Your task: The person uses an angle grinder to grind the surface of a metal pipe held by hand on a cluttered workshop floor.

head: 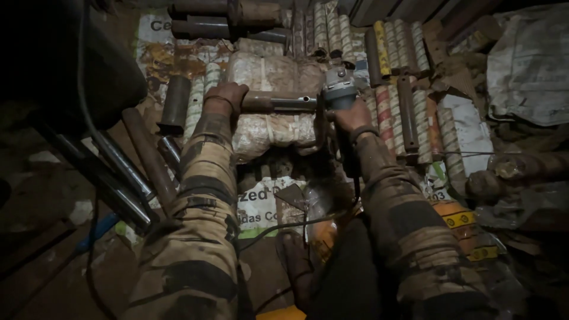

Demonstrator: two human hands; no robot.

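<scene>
Down on the floor [53, 195], in dim light, a person is working with both hands over a metal pipe [278, 103] that is lying crosswise on a bulging, string-tied sack [272, 127]. The left hand [227, 96] is closing around the left end of the pipe, fingers wrapped over it and pressing it down onto the sack. The right hand [351, 116] is gripping the body of an angle grinder [339, 89], held upright, with its head standing right at the pipe's right end; whether the disc is actually touching the metal cannot be told from this view. A dark cable [296, 224] is trailing from the grinder down between the two striped sleeves.

Around the sack, many rusty and wrapped cylinders are lying side by side. A row of wrapped tubes [403, 44], banded in yellow, red and pale paper, is running along the far right, and a second row [415, 124] is sitting just beside the right hand. Two thick rusty pipes [225, 18] are lying across the top, well apart from the hands. A short dark sleeve of pipe [176, 104] is resting to the left of the left hand, and long steel rods [118, 169] are slanting away beside the left forearm. Printed sacking [261, 204] is spreading under the clutter, and a crumpled pale sack [530, 65] is lying at the far right.
</scene>
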